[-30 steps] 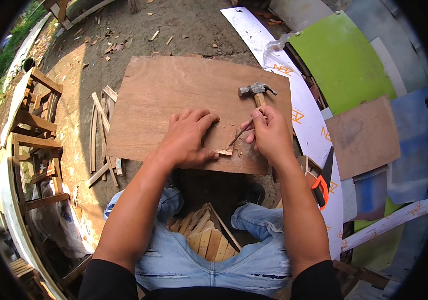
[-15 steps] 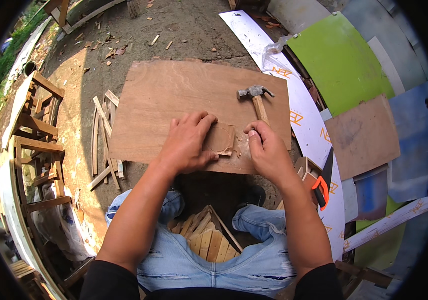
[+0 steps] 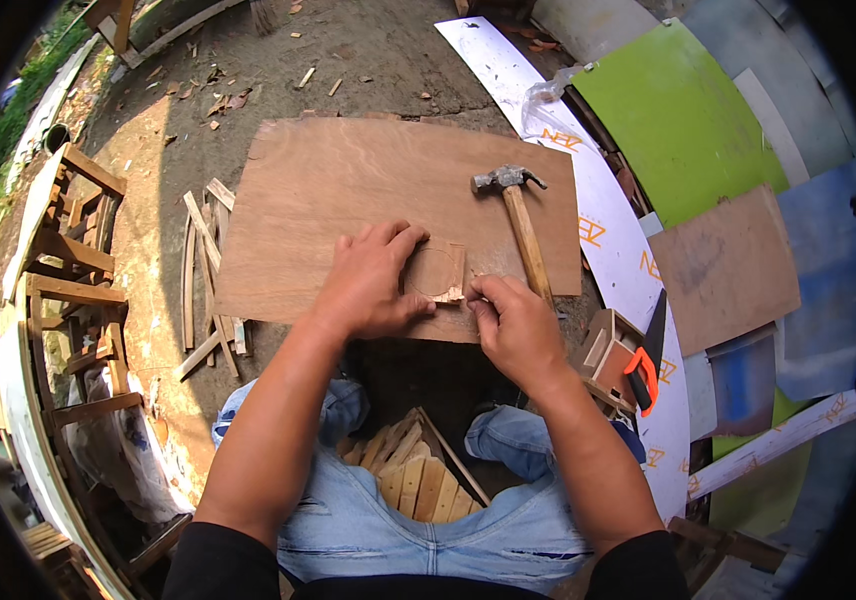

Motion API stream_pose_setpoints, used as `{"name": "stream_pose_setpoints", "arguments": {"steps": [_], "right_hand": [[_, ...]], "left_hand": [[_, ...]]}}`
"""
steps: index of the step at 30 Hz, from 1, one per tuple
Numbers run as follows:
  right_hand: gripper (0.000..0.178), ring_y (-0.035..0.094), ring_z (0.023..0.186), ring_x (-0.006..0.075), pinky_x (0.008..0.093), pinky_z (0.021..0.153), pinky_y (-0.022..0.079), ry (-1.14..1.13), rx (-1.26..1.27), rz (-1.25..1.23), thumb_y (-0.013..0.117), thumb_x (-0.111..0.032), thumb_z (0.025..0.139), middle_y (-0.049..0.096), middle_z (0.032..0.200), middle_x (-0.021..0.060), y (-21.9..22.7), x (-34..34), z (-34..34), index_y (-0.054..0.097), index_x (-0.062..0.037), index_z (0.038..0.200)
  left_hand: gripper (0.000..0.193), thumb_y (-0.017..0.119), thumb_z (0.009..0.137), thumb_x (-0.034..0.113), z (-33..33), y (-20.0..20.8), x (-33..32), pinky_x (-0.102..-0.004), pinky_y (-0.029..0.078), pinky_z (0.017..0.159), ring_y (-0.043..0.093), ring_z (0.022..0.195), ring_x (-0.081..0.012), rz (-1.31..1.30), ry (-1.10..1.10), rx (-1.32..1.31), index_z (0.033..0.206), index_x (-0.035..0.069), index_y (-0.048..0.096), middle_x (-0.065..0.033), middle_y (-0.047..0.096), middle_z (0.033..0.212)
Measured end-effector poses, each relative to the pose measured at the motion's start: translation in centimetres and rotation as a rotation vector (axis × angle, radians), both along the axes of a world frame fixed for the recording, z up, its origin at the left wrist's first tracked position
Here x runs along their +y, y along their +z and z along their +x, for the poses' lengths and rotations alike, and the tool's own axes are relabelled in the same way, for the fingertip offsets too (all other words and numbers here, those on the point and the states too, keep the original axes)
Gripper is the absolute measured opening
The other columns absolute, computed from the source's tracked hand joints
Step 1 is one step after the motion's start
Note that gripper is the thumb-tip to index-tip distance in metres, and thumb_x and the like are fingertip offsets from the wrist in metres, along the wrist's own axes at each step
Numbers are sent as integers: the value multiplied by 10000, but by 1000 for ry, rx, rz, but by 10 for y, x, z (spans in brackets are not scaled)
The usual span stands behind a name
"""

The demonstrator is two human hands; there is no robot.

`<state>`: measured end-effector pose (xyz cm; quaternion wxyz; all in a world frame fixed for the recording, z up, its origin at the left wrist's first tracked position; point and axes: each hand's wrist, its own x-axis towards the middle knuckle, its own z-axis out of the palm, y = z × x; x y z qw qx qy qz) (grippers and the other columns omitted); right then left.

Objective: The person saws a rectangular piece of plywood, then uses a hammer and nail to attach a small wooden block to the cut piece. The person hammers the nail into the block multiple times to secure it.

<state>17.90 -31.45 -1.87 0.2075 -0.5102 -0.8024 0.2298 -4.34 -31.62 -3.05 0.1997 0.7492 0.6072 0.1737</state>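
Note:
A brown plywood board (image 3: pixel 348 175) lies in front of me above my knees. Near its front edge is a small square piece of plywood (image 3: pixel 440 266) with a curved line drawn on it and a splintered, pale lower edge. My left hand (image 3: pixel 363 285) is closed on the left side of that square, fingers at its top and thumb at its lower edge. At its lower right corner, my right hand (image 3: pixel 513 325) is pinched; what sits between the fingertips is too small to make out. A claw hammer (image 3: pixel 525 235) with a wooden handle rests on the board, right of both hands.
A handsaw (image 3: pixel 645 375) with an orange and black handle lies at the right beside a small wooden box (image 3: pixel 608 350). Wooden strips (image 3: pixel 210 260) are on the ground at the left, near wooden frames (image 3: pixel 78 290). Coloured sheets (image 3: pixel 688 110) cover the right side.
My right hand has moved left and down, off the hammer's handle area, to the corner of the small square. My left hand stays on the square. The hammer's whole handle now shows.

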Motion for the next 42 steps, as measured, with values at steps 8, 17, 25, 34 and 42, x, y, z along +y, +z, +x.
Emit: {"name": "stream_pose_setpoints", "arguments": {"steps": [8, 17, 25, 34, 42], "right_hand": [[146, 665, 804, 353, 411, 696, 532, 66, 63, 17, 701, -87, 901, 668, 930, 142, -8, 0, -4, 726, -81, 1045], [126, 625, 698, 191, 324, 647, 483, -191, 434, -355, 652, -86, 912, 629, 739, 120, -2, 16, 6, 707, -26, 1008], [348, 571, 689, 123, 280, 684, 499, -346, 358, -180, 575, -38, 907, 603, 789, 37, 11, 30, 32, 629, 15, 1247], [236, 651, 936, 123, 261, 868, 533, -243, 895, -491, 491, 74, 971, 687, 1047, 107, 26, 25, 31, 535, 7, 1193], [129, 691, 948, 116, 255, 850, 535, -126, 803, -321, 581, 40, 984, 740, 1021, 121, 18, 14, 8, 534, 4, 1099]], "left_hand": [[843, 869, 687, 414, -1, 2, 1, -484, 355, 1044, 500, 1288, -341, 1, -9, 0, 1396, 103, 535, -124, 550, 1391], [819, 861, 693, 374, 2, 7, 2, -487, 353, 1045, 498, 1288, -339, -48, -13, 18, 1396, 110, 534, -116, 553, 1384], [901, 867, 697, 372, 2, 8, 2, -543, 302, 1098, 442, 1351, -372, -105, -30, 15, 1475, 123, 486, -139, 496, 1461], [932, 880, 685, 299, -1, 9, 5, -512, 290, 1120, 421, 1347, -395, -143, -59, -18, 1502, 130, 464, -130, 455, 1500], [907, 880, 681, 316, 0, 6, 6, -512, 306, 1103, 428, 1341, -391, -123, -59, -36, 1478, 133, 487, -141, 477, 1468]]}}
